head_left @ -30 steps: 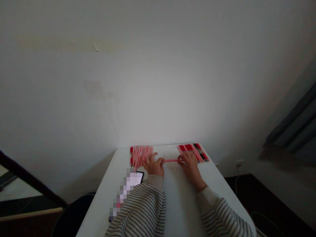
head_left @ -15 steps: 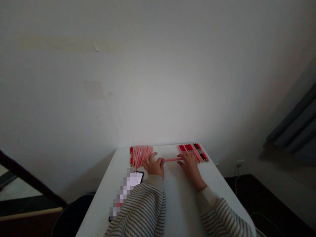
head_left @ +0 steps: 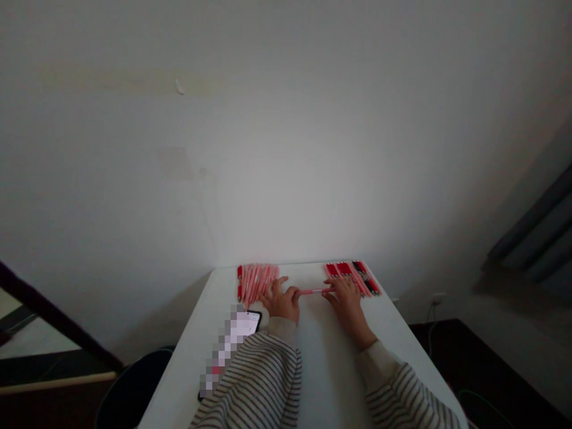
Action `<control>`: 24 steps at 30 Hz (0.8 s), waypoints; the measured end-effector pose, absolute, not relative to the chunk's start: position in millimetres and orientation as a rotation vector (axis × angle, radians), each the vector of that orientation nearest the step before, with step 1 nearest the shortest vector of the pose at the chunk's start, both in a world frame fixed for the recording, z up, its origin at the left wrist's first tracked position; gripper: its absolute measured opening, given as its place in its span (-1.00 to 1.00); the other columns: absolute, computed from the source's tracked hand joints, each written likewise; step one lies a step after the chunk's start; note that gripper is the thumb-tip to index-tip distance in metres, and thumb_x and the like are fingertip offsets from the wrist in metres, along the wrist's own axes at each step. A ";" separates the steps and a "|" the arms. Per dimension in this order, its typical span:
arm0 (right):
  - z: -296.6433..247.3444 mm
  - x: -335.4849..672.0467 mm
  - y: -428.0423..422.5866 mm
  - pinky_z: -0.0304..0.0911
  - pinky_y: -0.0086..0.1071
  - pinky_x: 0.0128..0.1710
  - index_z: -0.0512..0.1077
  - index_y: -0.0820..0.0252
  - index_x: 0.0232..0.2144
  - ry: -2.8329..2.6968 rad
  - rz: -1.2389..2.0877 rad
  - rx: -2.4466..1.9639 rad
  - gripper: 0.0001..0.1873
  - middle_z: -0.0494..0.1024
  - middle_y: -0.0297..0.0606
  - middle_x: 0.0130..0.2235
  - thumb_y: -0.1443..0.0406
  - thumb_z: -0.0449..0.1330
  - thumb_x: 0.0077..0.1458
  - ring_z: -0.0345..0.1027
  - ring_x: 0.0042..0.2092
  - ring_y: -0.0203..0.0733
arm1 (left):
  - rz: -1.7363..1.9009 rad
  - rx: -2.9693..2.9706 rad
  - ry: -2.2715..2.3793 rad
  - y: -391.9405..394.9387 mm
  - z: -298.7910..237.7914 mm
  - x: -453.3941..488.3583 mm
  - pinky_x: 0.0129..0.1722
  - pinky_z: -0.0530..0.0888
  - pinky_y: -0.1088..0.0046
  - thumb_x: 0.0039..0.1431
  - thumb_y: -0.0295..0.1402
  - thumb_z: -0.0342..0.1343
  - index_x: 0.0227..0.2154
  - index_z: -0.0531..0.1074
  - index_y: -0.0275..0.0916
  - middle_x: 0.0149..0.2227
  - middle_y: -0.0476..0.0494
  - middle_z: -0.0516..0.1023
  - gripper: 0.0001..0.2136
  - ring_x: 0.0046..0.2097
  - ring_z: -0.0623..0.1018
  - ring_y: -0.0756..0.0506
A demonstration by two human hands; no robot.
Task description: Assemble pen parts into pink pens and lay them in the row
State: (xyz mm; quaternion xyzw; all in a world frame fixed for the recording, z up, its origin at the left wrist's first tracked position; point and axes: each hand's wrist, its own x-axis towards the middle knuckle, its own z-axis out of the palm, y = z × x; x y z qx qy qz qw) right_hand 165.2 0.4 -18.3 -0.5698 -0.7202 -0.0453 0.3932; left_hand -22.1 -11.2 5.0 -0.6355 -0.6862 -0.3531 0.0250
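A slim pink pen (head_left: 310, 292) lies level between my two hands, a pale band showing near its middle. My left hand (head_left: 284, 302) pinches its left end between thumb and finger, other fingers raised. At the other end, the thumb and fingers of my right hand (head_left: 346, 301) close on the pen, hiding its tip. Just left of my left hand is a pile of pink pens (head_left: 259, 280), with red pieces at its left edge. More pink pens with red and black parts (head_left: 343, 269) lie in rows behind and beside my right hand.
A phone (head_left: 252, 320) with a lit, partly blurred screen lies on the white table (head_left: 192, 333), left of my left forearm. The wall (head_left: 286, 149) rises directly behind the table. A dark round object (head_left: 134, 387) is at the lower left; a wall socket (head_left: 438, 297) is at right.
The pen has turned in my fingers, so a pale band now shows on it. Both hands keep their hold with hardly any movement; the whole view has shifted slightly.
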 end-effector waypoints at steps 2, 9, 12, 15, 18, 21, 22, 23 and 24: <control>-17.6 165.5 0.1 0.06 -0.14 -0.03 0.44 0.01 -0.24 -1.836 -0.087 -1.454 -0.73 0.51 -0.25 -0.15 0.06 0.05 0.17 0.24 -0.06 -0.04 | -1.070 -1.969 -2.135 -11.9 6.2 -21.4 0.15 0.03 -0.08 0.09 -0.21 0.10 -0.45 0.56 0.00 0.05 0.03 0.45 -0.86 0.14 0.23 -0.23; -15.2 163.4 -4.0 -0.02 -0.08 0.02 0.45 0.01 -0.30 -1.837 -0.089 -1.501 -0.76 0.51 -0.28 -0.15 0.09 0.04 0.19 0.21 -0.03 -0.02 | -1.080 -1.982 -2.125 -14.5 8.9 -20.0 0.14 0.02 -0.12 0.06 -0.24 0.14 -0.48 0.56 -0.01 0.05 0.03 0.44 -0.89 0.16 0.22 -0.25; -13.7 162.3 -5.3 0.01 -0.10 -0.02 0.46 0.01 -0.31 -1.831 -0.086 -1.497 -0.75 0.51 -0.26 -0.16 0.08 0.05 0.18 0.21 -0.06 -0.02 | -1.087 -1.982 -2.122 -14.9 8.8 -19.7 0.14 0.02 -0.12 0.06 -0.22 0.14 -0.47 0.56 -0.01 0.05 0.02 0.45 -0.89 0.16 0.22 -0.25; -12.2 162.0 -5.6 0.04 -0.13 -0.06 0.46 0.02 -0.33 -1.807 -0.071 -1.483 -0.74 0.51 -0.25 -0.19 0.08 0.04 0.18 0.22 -0.11 -0.04 | -1.089 -1.977 -2.125 -14.8 8.0 -18.8 0.15 0.01 -0.13 0.07 -0.19 0.13 -0.45 0.56 0.01 0.06 0.01 0.43 -0.88 0.16 0.21 -0.24; -11.5 162.4 -5.0 0.05 -0.17 -0.08 0.46 0.04 -0.33 -1.777 -0.037 -1.452 -0.76 0.51 -0.24 -0.21 0.10 0.05 0.18 0.22 -0.11 -0.05 | -1.065 -1.968 -2.140 -14.4 6.4 -17.4 0.17 -0.07 -0.19 0.07 -0.16 0.12 -0.40 0.57 0.06 0.08 0.01 0.42 -0.87 0.17 0.20 -0.26; -11.4 162.9 -4.5 0.06 -0.19 -0.08 0.46 0.05 -0.34 -1.769 -0.017 -1.424 -0.77 0.51 -0.25 -0.23 0.11 0.07 0.17 0.22 -0.11 -0.07 | -1.022 -1.979 -2.162 -13.9 5.1 -16.9 0.18 -0.12 -0.23 0.06 -0.17 0.14 -0.43 0.57 0.06 0.10 0.04 0.41 -0.88 0.18 0.18 -0.27; -11.4 163.0 -4.6 0.06 -0.20 -0.08 0.46 0.04 -0.33 -1.771 -0.018 -1.421 -0.78 0.51 -0.25 -0.23 0.12 0.07 0.17 0.22 -0.11 -0.07 | -1.016 -1.982 -2.167 -13.9 5.0 -17.1 0.18 -0.12 -0.23 0.05 -0.18 0.15 -0.45 0.57 0.06 0.10 0.05 0.41 -0.89 0.19 0.18 -0.27; -11.5 163.0 -5.0 0.06 -0.19 -0.08 0.46 0.04 -0.32 -1.772 -0.025 -1.424 -0.78 0.51 -0.26 -0.22 0.12 0.08 0.17 0.21 -0.11 -0.07 | -1.018 -1.980 -2.169 -14.1 5.2 -17.6 0.18 -0.11 -0.22 0.04 -0.19 0.16 -0.47 0.57 0.06 0.09 0.05 0.41 -0.90 0.19 0.18 -0.27; -11.5 162.9 -5.5 0.06 -0.18 -0.07 0.47 0.03 -0.32 -1.776 -0.035 -1.430 -0.78 0.51 -0.26 -0.22 0.12 0.08 0.17 0.21 -0.10 -0.06 | -1.027 -1.973 -2.169 -14.4 5.7 -18.1 0.18 -0.09 -0.20 0.03 -0.20 0.17 -0.48 0.57 0.06 0.08 0.05 0.42 -0.91 0.18 0.18 -0.26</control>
